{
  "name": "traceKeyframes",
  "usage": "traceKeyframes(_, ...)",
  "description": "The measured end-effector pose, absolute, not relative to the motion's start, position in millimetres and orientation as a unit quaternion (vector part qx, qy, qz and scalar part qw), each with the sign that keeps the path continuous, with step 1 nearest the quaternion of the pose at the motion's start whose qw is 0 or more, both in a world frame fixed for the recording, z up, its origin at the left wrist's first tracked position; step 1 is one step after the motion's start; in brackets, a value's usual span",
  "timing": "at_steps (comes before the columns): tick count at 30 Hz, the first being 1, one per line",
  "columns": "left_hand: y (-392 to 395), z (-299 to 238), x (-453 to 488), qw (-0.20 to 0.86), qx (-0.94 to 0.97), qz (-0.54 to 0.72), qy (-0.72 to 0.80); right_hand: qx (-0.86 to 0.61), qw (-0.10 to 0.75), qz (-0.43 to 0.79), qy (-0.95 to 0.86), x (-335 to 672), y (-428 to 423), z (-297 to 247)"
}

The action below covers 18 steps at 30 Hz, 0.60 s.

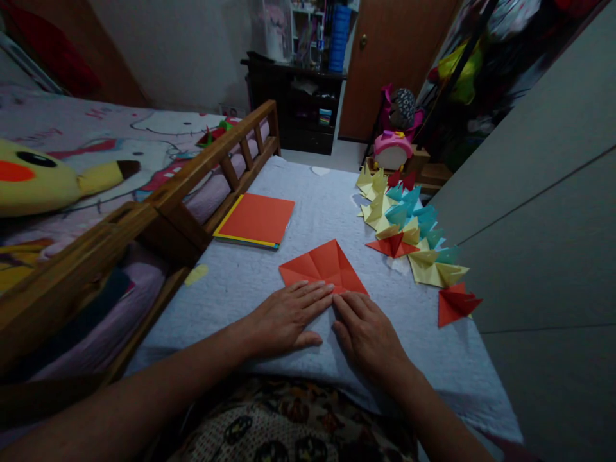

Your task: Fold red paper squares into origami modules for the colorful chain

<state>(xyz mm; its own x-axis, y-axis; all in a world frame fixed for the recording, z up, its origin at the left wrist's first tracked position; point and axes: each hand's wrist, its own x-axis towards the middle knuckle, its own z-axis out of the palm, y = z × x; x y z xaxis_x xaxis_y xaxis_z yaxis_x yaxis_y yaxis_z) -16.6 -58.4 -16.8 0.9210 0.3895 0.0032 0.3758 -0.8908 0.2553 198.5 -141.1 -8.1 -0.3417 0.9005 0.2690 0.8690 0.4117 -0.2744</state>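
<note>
A red-orange sheet of origami paper [323,264] lies on the cloth-covered surface in front of me, crossed by fold creases. Its near edge is under my hands. My left hand [291,316] rests flat on the lower left part of the paper, fingers stretched out and pointing right. My right hand [368,330] presses on the near right edge, its fingers lying flat and its fingertips close to those of the left. The near part of the paper is hidden beneath the fingers.
A stack of coloured paper [257,218] with an orange top sheet lies at the left. Several folded paper cranes [399,212] in yellow, blue and red line the right side, with a red crane [456,303] nearest. A wooden bed rail [212,167] runs along the left.
</note>
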Motion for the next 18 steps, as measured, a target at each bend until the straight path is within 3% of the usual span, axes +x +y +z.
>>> traceKeyframes(11,-63.5,-18.0,-48.2,0.060,0.973,0.036,0.222,-0.566,0.109,0.038,-0.816,185.4,-142.9,-1.4)
traceKeyframes(18,-73.8,-16.4,-68.6,0.023,0.962,0.061,0.265,-0.570,0.115,0.026,-0.813,188.8,-143.4,-3.6)
